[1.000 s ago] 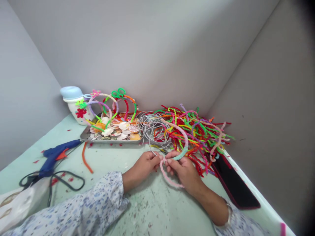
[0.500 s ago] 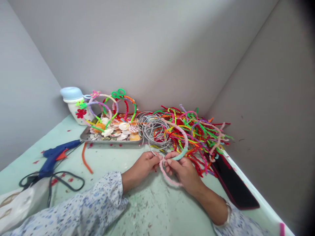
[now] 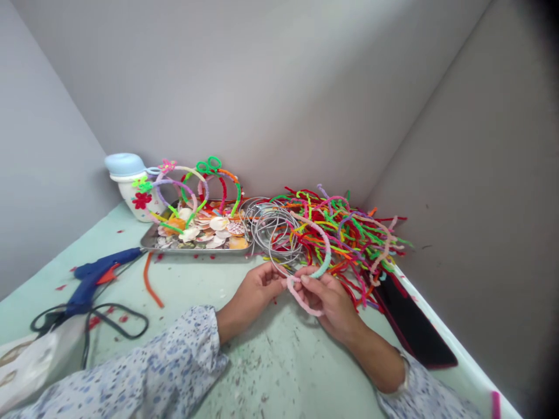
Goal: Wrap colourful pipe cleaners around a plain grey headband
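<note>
I see both hands pinching the band (image 3: 325, 256): left hand (image 3: 255, 291) at its end, right hand (image 3: 327, 299) beside; it arcs toward one o'clock.

White bag (image 3: 26, 366) — cut off, left edge

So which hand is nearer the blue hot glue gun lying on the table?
Left. The left hand sits between the blue hot glue gun and the right hand, which is farther off toward the pipe cleaner pile; neither touches it.
</note>
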`<state>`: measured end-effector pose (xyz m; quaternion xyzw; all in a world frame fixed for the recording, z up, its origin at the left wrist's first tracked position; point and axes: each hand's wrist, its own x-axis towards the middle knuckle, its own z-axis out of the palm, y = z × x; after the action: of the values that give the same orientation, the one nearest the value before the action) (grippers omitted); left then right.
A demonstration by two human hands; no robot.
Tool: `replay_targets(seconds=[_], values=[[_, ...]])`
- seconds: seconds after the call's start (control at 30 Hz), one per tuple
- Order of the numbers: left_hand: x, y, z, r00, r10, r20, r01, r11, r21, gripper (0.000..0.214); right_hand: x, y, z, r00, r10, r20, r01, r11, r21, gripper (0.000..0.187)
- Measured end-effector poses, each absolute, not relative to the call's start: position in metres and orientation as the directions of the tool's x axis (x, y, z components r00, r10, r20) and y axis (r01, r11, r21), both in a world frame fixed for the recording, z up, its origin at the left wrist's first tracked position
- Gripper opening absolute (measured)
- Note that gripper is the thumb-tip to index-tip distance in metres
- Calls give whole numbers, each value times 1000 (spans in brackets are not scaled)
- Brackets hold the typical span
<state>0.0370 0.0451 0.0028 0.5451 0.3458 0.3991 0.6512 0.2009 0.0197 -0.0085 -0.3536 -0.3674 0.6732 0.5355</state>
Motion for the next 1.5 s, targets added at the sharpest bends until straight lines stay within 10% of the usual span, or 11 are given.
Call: replay_targets(seconds=[1.17,1.5], values=[[35,42,3,442,894,71,-203,22,979,20,195,15,-2,-219,970,-107,-434,-195,-880,12],[36,42,4,400,916,-2,-183,82,980,19,201,19,-4,-109,990,-92,-115,-105,-988,21]])
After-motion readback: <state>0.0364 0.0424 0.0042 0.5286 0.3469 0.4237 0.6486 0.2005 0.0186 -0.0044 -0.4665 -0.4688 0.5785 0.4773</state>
